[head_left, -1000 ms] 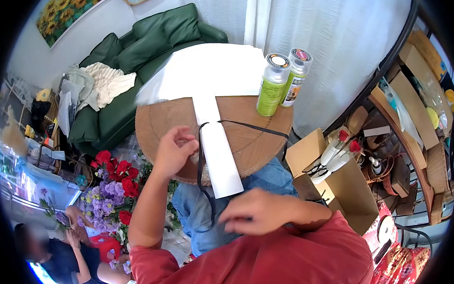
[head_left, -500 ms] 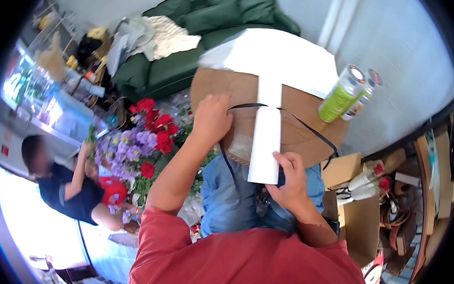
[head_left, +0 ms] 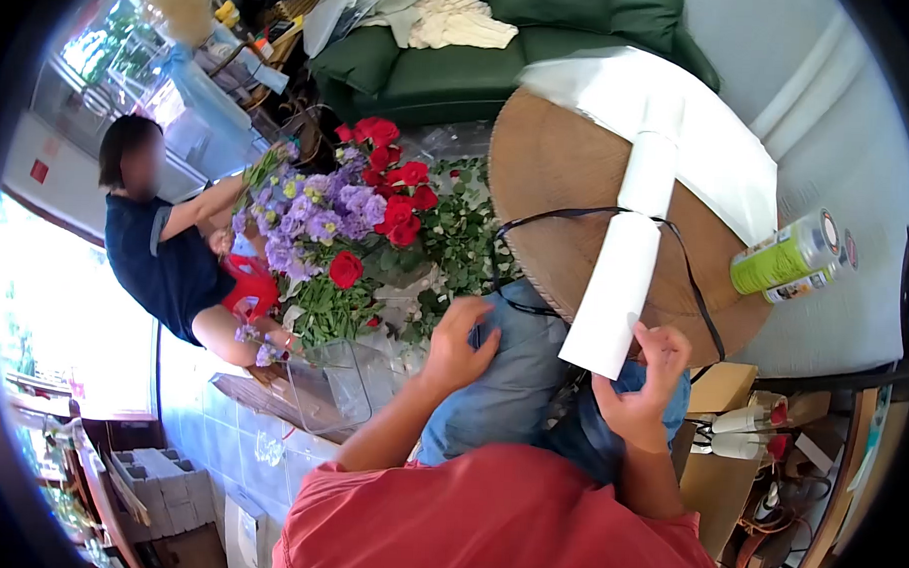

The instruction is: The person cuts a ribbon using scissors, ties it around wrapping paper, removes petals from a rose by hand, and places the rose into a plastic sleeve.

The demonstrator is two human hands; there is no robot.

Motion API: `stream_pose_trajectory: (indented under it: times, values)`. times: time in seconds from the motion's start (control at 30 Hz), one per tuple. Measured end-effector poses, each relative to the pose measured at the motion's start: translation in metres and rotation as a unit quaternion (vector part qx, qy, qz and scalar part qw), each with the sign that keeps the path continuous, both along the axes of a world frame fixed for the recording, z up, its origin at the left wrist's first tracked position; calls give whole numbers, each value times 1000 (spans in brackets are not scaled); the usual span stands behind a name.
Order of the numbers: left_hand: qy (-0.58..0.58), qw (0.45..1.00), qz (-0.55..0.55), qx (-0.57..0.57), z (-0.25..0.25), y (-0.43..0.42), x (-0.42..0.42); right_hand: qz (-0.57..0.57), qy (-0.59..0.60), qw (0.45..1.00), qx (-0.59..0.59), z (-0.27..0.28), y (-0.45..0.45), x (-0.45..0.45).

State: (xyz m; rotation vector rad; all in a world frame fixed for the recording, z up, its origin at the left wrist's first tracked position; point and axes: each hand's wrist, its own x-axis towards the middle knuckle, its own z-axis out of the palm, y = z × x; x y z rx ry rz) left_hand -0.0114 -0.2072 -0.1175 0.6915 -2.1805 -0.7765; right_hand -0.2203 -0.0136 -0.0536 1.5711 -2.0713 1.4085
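A white paper roll (head_left: pixel 617 280), tied with a black ribbon (head_left: pixel 687 277), lies across the round wooden table (head_left: pixel 549 167), its lower end past the edge. White paper sheets (head_left: pixel 724 158) spread beyond it. My left hand (head_left: pixel 460 346) is over my jeans, left of the roll, its curved fingers apart and empty. My right hand (head_left: pixel 646 386) is at the roll's lower end, thumb and fingers apart; whether it touches the paper I cannot tell. Two spray cans, the nearer one green (head_left: pixel 781 255), stand at the table's right.
Red roses (head_left: pixel 402 217) and purple flowers (head_left: pixel 312 214) are at the left, beside a seated person (head_left: pixel 166 244) in dark clothes. A green sofa (head_left: pixel 432 73) is behind. An open cardboard box (head_left: pixel 713 483) and wrapped roses (head_left: pixel 745 419) are at the right.
The view has swung left, showing more flowers and floor. My left hand has come off the table to over my jeans. My right hand has moved to the roll's lower end.
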Motion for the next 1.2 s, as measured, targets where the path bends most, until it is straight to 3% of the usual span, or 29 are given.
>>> stream_pose_trajectory:
  times: [0.07,0.1,0.17,0.23,0.27,0.33,0.57,0.67,0.77,0.87,0.93,1.1,1.17,1.2]
  values:
    - [47,990,56,124,-27,11,18,11,-4,1000,2,4,-2,0]
    - [48,989,61,124,-46,6,25,15,-8,1000,4,6,-3,0]
    - [165,904,227,323,-91,-13,47,25,-7,1000,4,10,-4,1]
    - [283,836,307,356,-113,-48,61,19,17,1000,1,14,-6,2]
    - [285,836,307,354,-124,-66,69,20,18,1000,-2,16,-5,3]
    - [358,784,369,349,-144,-100,82,17,25,1000,-2,19,-1,6]
    - [401,800,402,193,-164,-183,82,11,-1,999,-52,-3,35,4]
    - [334,817,432,185,-169,-193,87,-29,-49,994,-97,-12,48,3]
    - [319,838,417,147,-154,-185,89,-46,-71,991,-105,-14,57,-1]
    - [303,843,417,152,-101,-169,85,-39,-65,991,-113,-12,59,-6]
    - [312,861,402,-15,-82,-168,90,-37,-66,990,-120,-7,59,-6]
    - [266,888,375,21,-31,-138,109,7,-58,984,-166,10,59,6]
    - [307,896,321,-9,-23,-131,112,8,-55,982,-178,9,66,14]
    - [258,906,331,-60,-18,-125,118,22,-58,982,-180,8,71,21]
